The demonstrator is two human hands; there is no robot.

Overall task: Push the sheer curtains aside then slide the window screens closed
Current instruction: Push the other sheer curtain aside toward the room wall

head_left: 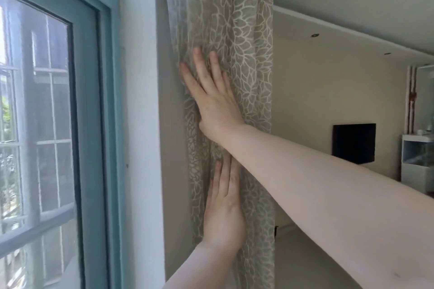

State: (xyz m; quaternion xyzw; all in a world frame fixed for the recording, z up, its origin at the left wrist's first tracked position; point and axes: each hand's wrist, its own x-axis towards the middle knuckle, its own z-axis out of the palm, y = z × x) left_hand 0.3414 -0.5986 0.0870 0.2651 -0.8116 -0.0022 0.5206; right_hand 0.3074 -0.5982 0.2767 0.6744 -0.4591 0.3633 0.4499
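Observation:
A leaf-patterned sheer curtain (246, 54) hangs bunched in a narrow column against the wall to the right of the window. My right hand (211, 96) lies flat on its left side at about head height, fingers spread and pointing up. My left hand (223, 209) presses flat on the same bunch lower down, just under my right wrist, fingers straight. Neither hand grips the fabric. A thinner white sheer layer (169, 7) shows at the bunch's upper left edge. The teal-framed window (105, 124) fills the left, its dark-edged sliding panel (72, 112) uncovered by the curtain.
A white wall strip (141, 124) separates the window frame from the curtain. Outside the glass are white bars (47, 143). The room opens to the right, with a black screen (353, 143) on the far wall and a white cabinet (418, 162) beside it.

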